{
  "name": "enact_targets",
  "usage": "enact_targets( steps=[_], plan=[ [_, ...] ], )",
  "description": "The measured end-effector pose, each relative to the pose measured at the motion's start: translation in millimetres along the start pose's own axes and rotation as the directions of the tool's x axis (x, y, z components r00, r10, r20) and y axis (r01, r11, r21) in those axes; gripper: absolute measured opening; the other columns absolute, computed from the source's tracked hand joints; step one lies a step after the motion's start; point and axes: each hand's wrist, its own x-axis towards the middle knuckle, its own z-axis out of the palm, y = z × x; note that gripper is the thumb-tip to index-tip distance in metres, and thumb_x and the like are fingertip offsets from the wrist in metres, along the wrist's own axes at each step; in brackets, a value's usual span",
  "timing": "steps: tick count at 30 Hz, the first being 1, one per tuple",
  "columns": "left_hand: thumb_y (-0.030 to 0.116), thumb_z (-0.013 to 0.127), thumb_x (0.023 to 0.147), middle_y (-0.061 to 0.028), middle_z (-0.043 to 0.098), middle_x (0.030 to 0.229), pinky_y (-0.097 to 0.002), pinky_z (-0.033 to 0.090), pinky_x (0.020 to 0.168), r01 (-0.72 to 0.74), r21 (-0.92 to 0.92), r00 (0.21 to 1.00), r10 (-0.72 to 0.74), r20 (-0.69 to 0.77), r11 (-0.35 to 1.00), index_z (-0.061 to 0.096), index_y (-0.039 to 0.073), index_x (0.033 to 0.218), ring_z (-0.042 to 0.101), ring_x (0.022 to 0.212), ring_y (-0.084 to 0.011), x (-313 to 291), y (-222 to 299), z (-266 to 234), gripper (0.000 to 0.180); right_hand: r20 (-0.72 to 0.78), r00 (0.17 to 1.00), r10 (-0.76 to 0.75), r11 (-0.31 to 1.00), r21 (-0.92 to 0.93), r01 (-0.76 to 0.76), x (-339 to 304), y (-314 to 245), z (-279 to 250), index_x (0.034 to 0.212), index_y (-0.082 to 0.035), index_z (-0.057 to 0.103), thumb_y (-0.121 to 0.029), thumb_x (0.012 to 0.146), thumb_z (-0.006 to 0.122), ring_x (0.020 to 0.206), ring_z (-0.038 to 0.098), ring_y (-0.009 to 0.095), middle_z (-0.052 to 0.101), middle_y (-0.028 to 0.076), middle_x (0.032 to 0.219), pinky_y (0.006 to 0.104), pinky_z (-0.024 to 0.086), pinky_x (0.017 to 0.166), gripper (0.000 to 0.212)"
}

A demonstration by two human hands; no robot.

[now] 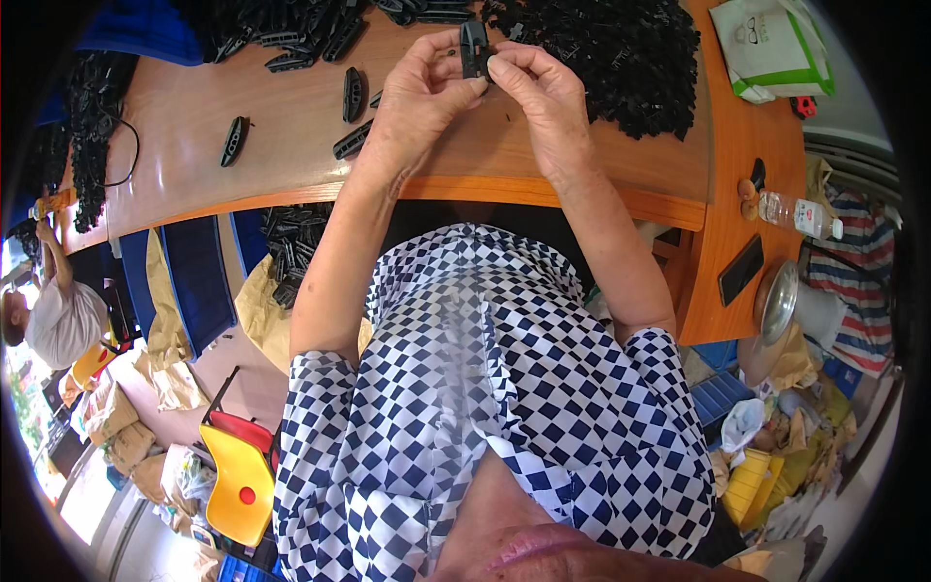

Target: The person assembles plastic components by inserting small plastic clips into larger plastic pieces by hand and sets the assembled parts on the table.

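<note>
Above the table's far middle, a small black plastic part (474,47) stands upright between my two hands. My left hand (427,92) is closed on its left side, thumb at the lower end. From the right, my right hand (545,97) pinches it near its lower end with thumb and fingers. Left of my hands, a long oval black plastic piece with slots (354,95) lies on the table, and a similar piece (233,142) is farther left. Another such piece (353,141) is partly hidden behind my left wrist. To the right spreads a heap of small black parts (621,68).
More oval black pieces (310,24) are piled at the far left of the brown table (281,145). On the right are a white-green bag (771,48), a plastic bottle (800,215), a phone (741,271) and a metal bowl (778,303). A person (63,320) works at far left, near a yellow chair (233,485).
</note>
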Motion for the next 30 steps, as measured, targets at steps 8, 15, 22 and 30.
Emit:
enact_targets(
  steps=[8,15,22,30],
  plan=[
    [0.004,0.071,0.082,-0.0068,0.064,0.110,-0.0280,0.048,0.091,-0.037,0.210,0.999,0.043,-0.023,0.977,0.047,0.004,0.127,0.060,0.102,-0.0145,-6,-2,1,0.051,-0.059,0.998,-0.006,0.998,-0.065,0.002,-4,8,2,0.092,-0.002,0.066,-0.011,0.084,0.070,0.087,0.057,0.009,0.062,0.002,0.097,0.0229,0.047,0.080,0.012],
    [0.003,0.069,0.083,-0.0079,0.063,0.109,-0.0279,0.049,0.090,0.012,0.254,1.000,-0.010,-0.008,0.967,0.045,0.005,0.128,0.061,0.100,-0.0154,-9,-10,-2,0.051,-0.015,1.000,0.000,0.995,-0.100,-0.001,-7,9,3,0.111,0.001,0.058,-0.012,0.087,0.067,0.093,0.059,0.011,0.063,0.005,0.101,0.0231,0.049,0.080,0.029],
    [0.000,0.064,0.086,-0.0064,0.062,0.101,-0.0263,0.054,0.077,0.021,0.088,1.000,-0.022,0.007,0.996,0.039,0.010,0.135,0.061,0.090,-0.0124,-13,-23,8,0.056,0.142,0.973,0.181,0.983,-0.054,-0.175,-9,7,-6,0.119,0.003,0.054,-0.012,0.091,0.060,0.094,0.061,0.012,0.065,0.009,0.104,0.0243,0.049,0.080,0.032],
    [-0.003,0.065,0.082,-0.0035,0.060,0.099,-0.0256,0.052,0.078,-0.033,0.281,0.999,0.042,-0.025,0.959,0.044,0.009,0.128,0.059,0.091,-0.0102,-22,-23,11,0.052,0.133,0.955,0.266,0.961,-0.113,-0.252,-11,3,-5,0.112,0.002,0.058,-0.008,0.090,0.060,0.091,0.061,0.011,0.065,0.009,0.104,0.0227,0.047,0.082,0.025]
  ],
)
